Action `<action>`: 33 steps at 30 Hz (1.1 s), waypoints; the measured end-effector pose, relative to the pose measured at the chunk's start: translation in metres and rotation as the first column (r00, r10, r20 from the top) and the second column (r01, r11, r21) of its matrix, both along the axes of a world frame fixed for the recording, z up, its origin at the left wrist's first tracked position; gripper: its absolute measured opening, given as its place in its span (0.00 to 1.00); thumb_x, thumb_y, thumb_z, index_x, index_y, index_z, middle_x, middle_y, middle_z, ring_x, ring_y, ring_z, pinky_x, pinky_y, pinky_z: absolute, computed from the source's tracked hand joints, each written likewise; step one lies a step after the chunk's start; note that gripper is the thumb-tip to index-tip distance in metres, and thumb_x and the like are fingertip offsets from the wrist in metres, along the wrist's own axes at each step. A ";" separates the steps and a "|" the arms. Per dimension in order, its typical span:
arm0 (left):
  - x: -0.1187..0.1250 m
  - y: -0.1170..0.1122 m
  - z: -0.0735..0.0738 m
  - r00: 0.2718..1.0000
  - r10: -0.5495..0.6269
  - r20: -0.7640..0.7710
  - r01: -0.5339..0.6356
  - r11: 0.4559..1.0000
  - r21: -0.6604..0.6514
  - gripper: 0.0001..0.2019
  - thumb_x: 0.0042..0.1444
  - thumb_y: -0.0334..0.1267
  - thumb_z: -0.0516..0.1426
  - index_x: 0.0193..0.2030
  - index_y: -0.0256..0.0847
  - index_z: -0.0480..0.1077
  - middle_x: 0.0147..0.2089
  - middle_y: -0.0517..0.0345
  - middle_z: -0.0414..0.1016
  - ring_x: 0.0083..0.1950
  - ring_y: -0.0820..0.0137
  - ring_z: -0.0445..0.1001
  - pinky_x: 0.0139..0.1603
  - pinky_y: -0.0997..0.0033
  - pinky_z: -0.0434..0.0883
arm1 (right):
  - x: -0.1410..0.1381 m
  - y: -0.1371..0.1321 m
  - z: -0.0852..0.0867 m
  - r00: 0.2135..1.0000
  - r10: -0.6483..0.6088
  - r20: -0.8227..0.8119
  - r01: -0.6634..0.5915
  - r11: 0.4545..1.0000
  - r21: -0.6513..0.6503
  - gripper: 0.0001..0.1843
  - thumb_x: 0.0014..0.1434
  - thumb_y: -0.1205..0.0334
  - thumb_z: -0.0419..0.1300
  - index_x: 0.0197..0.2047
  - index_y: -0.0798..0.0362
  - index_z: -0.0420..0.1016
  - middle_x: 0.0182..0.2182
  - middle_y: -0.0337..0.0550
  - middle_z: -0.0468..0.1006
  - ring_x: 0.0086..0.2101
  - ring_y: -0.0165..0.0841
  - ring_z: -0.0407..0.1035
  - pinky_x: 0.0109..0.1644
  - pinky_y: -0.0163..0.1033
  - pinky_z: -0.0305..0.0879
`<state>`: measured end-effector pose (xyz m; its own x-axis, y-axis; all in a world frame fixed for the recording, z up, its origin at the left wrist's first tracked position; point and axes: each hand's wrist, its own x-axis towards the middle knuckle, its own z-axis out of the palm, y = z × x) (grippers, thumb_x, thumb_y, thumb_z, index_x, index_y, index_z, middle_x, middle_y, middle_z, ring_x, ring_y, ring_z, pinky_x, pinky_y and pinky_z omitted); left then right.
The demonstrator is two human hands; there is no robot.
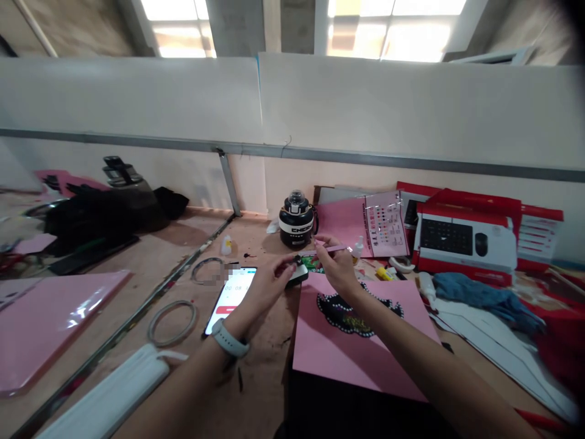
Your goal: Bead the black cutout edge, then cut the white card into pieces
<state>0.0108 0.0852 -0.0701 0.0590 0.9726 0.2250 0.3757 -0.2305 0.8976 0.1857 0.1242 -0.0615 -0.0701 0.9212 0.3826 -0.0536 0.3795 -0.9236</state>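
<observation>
My right hand (336, 268) is pinched round a thin pink-purple stick (337, 248), pen-like, held nearly level. Close beside it, my left hand (273, 275) has its fingers closed at a small dark piece (298, 260), too small to name, above a white-and-black box-like object (299, 275). A pink sheet (320, 353) lies under my right forearm. On the sheet rests a black scalloped piece (331, 312) edged with white beads and bearing gold and purple decoration, partly hidden by that forearm. A green packet (312, 262) lies between my hands.
A black bottle (296, 225) stands behind my hands. A lit phone (228, 302) lies left, near wire coils (171, 323). Small glue-like bottles (359, 247) stand right, before keyboard boxes (466, 241). A blue cloth (484, 299) lies far right. A metal strip (150, 299) crosses the table.
</observation>
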 end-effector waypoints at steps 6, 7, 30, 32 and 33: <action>0.022 0.007 0.018 0.757 0.183 0.627 0.238 0.816 -0.526 0.16 0.65 0.42 0.51 0.41 0.32 0.75 0.35 0.45 0.79 0.35 0.68 0.77 0.38 0.71 0.71 | -0.002 0.002 0.001 0.998 -0.027 0.051 0.025 0.999 0.038 0.16 0.61 0.54 0.57 0.48 0.55 0.72 0.23 0.35 0.71 0.19 0.27 0.66 0.22 0.32 0.65; 0.024 0.007 0.018 0.728 0.191 0.658 0.264 0.808 -0.526 0.15 0.65 0.40 0.52 0.40 0.31 0.75 0.35 0.45 0.79 0.34 0.68 0.77 0.38 0.71 0.72 | -0.002 0.002 0.002 0.998 -0.031 0.053 0.028 0.999 0.047 0.16 0.61 0.54 0.57 0.48 0.55 0.72 0.23 0.35 0.71 0.20 0.27 0.66 0.22 0.31 0.65; 0.024 0.009 0.015 0.558 0.275 0.783 0.287 0.821 -0.493 0.07 0.60 0.28 0.56 0.40 0.31 0.75 0.33 0.50 0.79 0.32 0.74 0.77 0.36 0.76 0.75 | -0.002 0.003 0.002 0.997 -0.034 0.073 0.029 0.997 0.073 0.16 0.61 0.53 0.56 0.49 0.54 0.72 0.26 0.37 0.72 0.21 0.28 0.65 0.24 0.32 0.65; 0.024 0.008 0.014 0.562 0.264 0.784 0.288 0.826 -0.485 0.08 0.60 0.27 0.55 0.42 0.31 0.75 0.35 0.49 0.79 0.33 0.73 0.77 0.37 0.75 0.75 | -0.002 0.003 0.002 0.998 -0.026 0.063 0.022 0.998 0.065 0.16 0.61 0.54 0.57 0.49 0.54 0.72 0.25 0.37 0.72 0.21 0.28 0.65 0.24 0.32 0.65; 0.024 0.008 0.014 0.565 0.257 0.784 0.293 0.826 -0.482 0.08 0.60 0.27 0.55 0.42 0.31 0.75 0.36 0.49 0.79 0.34 0.72 0.77 0.37 0.74 0.76 | -0.002 0.003 0.001 0.998 -0.026 0.064 0.022 0.998 0.065 0.16 0.61 0.54 0.57 0.49 0.54 0.72 0.25 0.37 0.72 0.21 0.28 0.65 0.24 0.32 0.64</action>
<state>0.0350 0.0931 -0.0560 0.1447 0.9311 -0.3348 -0.5479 0.3571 0.7565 0.1833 0.1272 -0.0602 -0.0749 0.8967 0.4363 0.0150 0.4385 -0.8986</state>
